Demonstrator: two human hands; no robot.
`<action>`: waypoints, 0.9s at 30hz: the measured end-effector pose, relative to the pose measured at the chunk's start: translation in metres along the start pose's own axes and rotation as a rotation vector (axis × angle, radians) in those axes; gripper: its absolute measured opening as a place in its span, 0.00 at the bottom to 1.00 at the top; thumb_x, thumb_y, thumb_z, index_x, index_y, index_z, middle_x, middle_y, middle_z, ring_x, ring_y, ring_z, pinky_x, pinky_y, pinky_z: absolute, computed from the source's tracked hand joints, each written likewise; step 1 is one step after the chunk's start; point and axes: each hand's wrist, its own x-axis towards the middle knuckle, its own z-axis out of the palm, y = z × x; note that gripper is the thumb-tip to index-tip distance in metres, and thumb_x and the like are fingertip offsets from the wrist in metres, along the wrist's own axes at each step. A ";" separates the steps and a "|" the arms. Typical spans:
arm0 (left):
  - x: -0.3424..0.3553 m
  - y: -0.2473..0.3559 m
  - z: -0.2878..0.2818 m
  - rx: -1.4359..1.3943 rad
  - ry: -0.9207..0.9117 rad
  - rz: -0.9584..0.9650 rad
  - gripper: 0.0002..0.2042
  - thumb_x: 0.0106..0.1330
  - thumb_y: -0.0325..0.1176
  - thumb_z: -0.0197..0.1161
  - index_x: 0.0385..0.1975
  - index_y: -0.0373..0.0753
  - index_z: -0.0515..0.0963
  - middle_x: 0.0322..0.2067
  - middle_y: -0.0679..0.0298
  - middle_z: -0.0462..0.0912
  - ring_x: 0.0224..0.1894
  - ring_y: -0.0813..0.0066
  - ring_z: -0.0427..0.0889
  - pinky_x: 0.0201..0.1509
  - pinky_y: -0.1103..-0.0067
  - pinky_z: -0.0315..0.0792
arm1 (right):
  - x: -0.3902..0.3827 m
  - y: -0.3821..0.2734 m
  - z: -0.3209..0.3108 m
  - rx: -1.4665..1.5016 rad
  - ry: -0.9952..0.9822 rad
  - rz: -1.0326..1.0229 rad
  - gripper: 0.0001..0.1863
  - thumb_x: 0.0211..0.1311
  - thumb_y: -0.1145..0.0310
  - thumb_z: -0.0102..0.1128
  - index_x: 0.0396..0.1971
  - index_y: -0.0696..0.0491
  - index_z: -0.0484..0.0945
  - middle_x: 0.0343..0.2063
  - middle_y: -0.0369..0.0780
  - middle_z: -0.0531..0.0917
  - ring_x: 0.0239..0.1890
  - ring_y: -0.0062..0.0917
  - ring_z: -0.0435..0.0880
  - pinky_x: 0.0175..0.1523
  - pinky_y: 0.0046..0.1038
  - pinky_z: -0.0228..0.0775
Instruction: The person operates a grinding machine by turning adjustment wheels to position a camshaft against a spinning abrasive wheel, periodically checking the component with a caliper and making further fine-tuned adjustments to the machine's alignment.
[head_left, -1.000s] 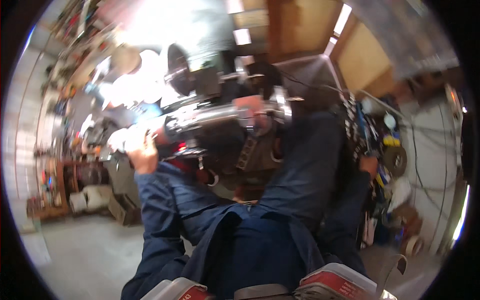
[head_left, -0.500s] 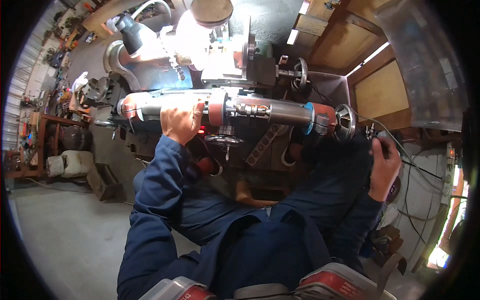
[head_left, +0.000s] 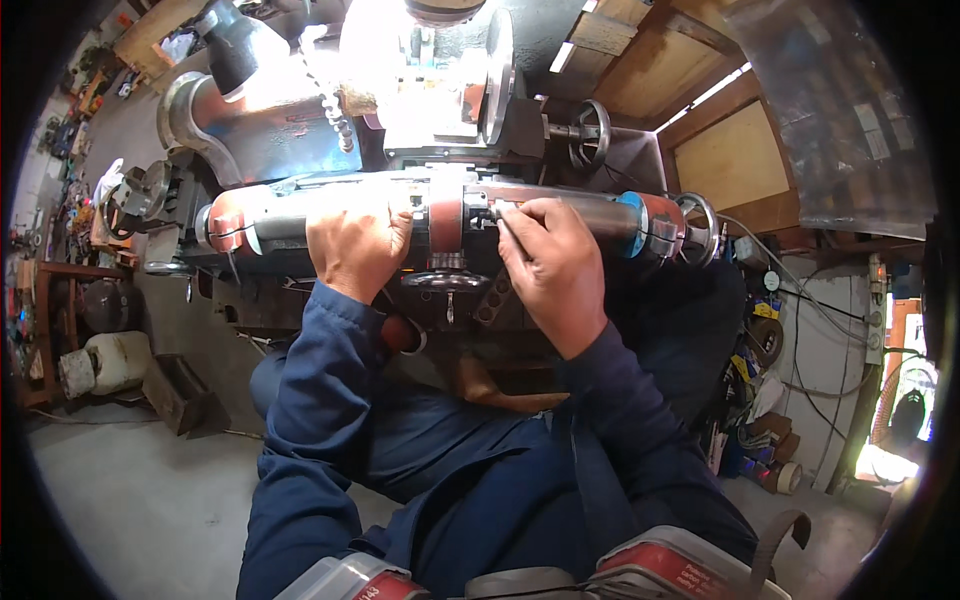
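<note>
A long machine slide runs across in front of me, with a shiny steel cylinder (head_left: pixel 278 213) on the left and a second steel cylinder (head_left: pixel 607 218) on the right. Between them stands a red-brown collar (head_left: pixel 446 225), and a small metal handwheel (head_left: pixel 446 281) sits below it. My left hand (head_left: pixel 358 240) is closed over the left cylinder, just left of the collar. At the collar's right side, my right hand (head_left: pixel 560 265) pinches at a small metal fitting (head_left: pixel 481 209). Its fingers hide whatever is between them.
Behind the slide are a black lamp (head_left: pixel 233 48), a round upright disc (head_left: pixel 499 75) and a spoked handwheel (head_left: pixel 590 136). Another handwheel (head_left: pixel 698 228) caps the right end. A whitish jug (head_left: pixel 112 362) and an open box (head_left: pixel 178 392) stand on the floor at left.
My right hand has come from the far right, beside the end handwheel, in to the collar's right side. My left hand stays on the left cylinder. The whole view has shifted slightly.
</note>
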 end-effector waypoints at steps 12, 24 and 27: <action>-0.004 0.001 0.002 -0.023 -0.010 -0.042 0.16 0.66 0.45 0.55 0.27 0.39 0.81 0.24 0.57 0.81 0.29 0.55 0.79 0.37 0.63 0.70 | -0.018 -0.012 0.012 -0.207 -0.254 0.125 0.25 0.63 0.66 0.62 0.59 0.56 0.75 0.14 0.40 0.76 0.16 0.34 0.78 0.24 0.37 0.70; -0.007 0.011 -0.014 -0.138 -0.034 -0.016 0.13 0.71 0.42 0.52 0.38 0.42 0.82 0.33 0.59 0.83 0.37 0.59 0.81 0.47 0.68 0.65 | -0.024 -0.010 0.018 -0.167 -0.422 0.230 0.38 0.55 0.73 0.62 0.69 0.57 0.62 0.14 0.44 0.77 0.17 0.37 0.80 0.26 0.39 0.73; -0.009 0.012 -0.012 -0.170 -0.090 -0.050 0.13 0.71 0.42 0.53 0.40 0.42 0.80 0.34 0.60 0.82 0.40 0.60 0.80 0.50 0.68 0.63 | -0.028 -0.008 0.020 -0.183 -0.250 0.113 0.41 0.54 0.74 0.62 0.71 0.58 0.59 0.13 0.42 0.76 0.15 0.34 0.79 0.24 0.38 0.72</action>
